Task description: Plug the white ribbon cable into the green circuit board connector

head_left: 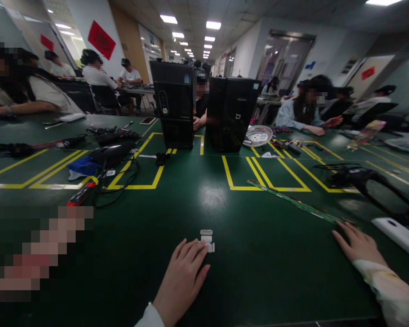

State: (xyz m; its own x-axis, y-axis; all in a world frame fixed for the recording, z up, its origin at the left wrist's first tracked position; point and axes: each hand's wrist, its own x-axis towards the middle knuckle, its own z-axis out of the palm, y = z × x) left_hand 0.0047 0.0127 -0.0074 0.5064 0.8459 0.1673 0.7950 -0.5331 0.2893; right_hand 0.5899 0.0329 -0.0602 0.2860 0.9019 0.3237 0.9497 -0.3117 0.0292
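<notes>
My left hand (187,274) lies palm down with its fingers stretched out. Its fingertips rest on a short, flat white ribbon cable (206,237) with a connector at its far end, and they cover part of it. Off to the right, my right hand (361,246) is also low over the table, fingers extended. They touch the near end of a long, narrow green circuit board (295,201), which slants away toward the middle. Whether that hand grips the board's edge is hidden.
Two black computer towers (173,104) stand at the table's far middle. Yellow tape marks the green table (259,254). Cables and a red-and-black handled tool (82,194) lie left; a white device (400,236) and black cabled object (368,179) lie right. A person sits behind the towers.
</notes>
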